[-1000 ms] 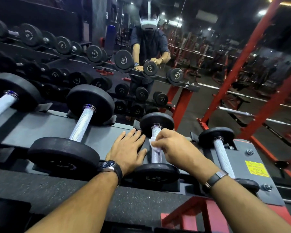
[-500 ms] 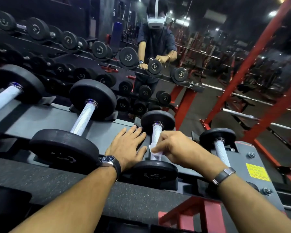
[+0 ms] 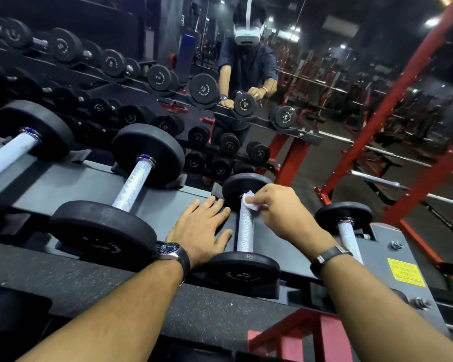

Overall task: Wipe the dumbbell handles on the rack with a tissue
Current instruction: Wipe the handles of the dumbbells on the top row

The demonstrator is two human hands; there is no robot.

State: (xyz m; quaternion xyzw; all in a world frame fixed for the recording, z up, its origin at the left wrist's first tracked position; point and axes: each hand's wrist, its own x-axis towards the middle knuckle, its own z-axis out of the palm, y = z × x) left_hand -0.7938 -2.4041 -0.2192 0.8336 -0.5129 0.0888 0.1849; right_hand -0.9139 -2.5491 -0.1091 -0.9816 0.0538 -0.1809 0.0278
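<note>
Head view: tissue at far end of dumbbell handle

Right hand (image 3: 280,210) pinches tissue (image 3: 249,201) against knurled handle (image 3: 245,231) of small dumbbell (image 3: 242,267), just below its far plate. Left hand (image 3: 199,231) rests flat, fingers straight, on rack shelf (image 3: 168,205) beside that handle.

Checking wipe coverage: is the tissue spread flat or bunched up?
Bunched: the tissue is a small wad pinched by the right hand against the dumbbell handle.

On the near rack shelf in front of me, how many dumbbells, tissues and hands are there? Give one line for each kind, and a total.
Dumbbells: 4
Tissues: 1
Hands: 2, left hand, right hand
Total: 7
</note>
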